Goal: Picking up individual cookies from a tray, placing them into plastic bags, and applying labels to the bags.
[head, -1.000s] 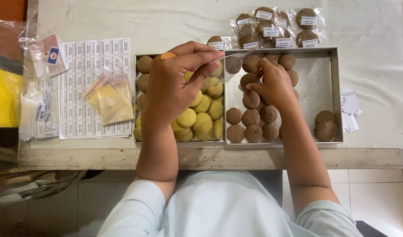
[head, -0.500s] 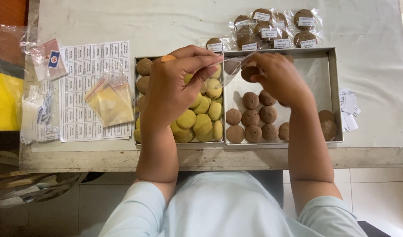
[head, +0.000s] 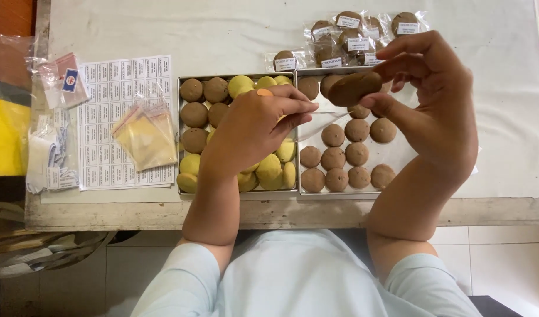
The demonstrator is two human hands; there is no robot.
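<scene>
White-covered table over a tiled floor, shot from above. Two metal trays sit side by side at the near edge – left tray mixes brown and yellow cookies, right tray has brown ones in rows, all within easy reach. Label sheet and bagged cookies lie further out. Right hand lifts a brown cookie above the right tray, pinched thumb-to-fingers. Left hand pinches a clear bag, mouth toward the cookie.

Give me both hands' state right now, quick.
Left hand: closed, pinching a clear plastic bag.
Right hand: closed, holding a brown cookie between its fingertips.
</scene>
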